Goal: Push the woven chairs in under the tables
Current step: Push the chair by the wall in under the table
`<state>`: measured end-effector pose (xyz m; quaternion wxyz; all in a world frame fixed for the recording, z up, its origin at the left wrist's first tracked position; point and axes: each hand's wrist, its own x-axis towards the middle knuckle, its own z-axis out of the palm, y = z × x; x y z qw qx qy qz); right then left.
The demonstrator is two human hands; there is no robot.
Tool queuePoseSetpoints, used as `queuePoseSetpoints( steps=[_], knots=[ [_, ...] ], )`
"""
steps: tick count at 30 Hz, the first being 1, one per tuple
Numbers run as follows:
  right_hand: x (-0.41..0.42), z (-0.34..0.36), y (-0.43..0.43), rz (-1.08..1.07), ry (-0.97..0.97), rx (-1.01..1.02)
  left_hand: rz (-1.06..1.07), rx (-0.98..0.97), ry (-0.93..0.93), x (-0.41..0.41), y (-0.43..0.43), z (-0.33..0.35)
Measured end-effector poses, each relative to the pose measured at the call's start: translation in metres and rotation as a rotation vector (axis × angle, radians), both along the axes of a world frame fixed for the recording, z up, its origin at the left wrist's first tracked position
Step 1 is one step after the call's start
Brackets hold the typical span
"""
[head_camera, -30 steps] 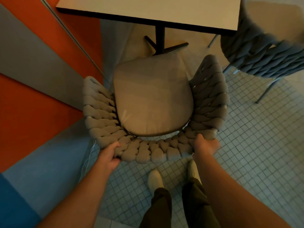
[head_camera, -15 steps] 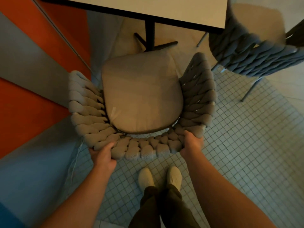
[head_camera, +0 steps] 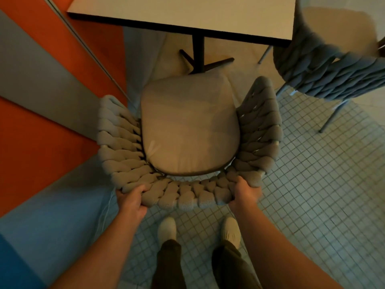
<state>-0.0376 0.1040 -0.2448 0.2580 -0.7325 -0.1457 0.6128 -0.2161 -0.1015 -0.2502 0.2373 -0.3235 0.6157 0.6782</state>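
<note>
A grey woven chair (head_camera: 116, 142) with a beige seat cushion (head_camera: 187, 126) stands right in front of me, facing the white square table (head_camera: 187, 11). The cushion's front edge reaches the table's black pedestal base (head_camera: 200, 59), and the seat lies outside the tabletop. My left hand (head_camera: 130, 200) grips the braided backrest at its left corner. My right hand (head_camera: 244, 193) grips the backrest at its right corner. A second woven chair (head_camera: 325, 74) stands at the table's right side.
An orange, grey and blue striped wall (head_camera: 41, 101) runs close along the chair's left side. The floor is small pale tiles (head_camera: 312, 184) to the right. My two feet in light shoes (head_camera: 167, 228) stand just behind the chair.
The chair has shifted slightly relative to the table while both hands kept their grip on the backrest. My feet have moved a little further apart.
</note>
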Motion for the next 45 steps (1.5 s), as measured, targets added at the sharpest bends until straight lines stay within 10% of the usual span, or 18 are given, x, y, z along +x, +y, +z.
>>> queuePoseSetpoints(
  steps=[45],
  knots=[
    [-0.05,0.017,-0.113,-0.158,0.059,-0.031,-0.29,-0.049,-0.255,-0.113,-0.067,-0.002]
  ],
)
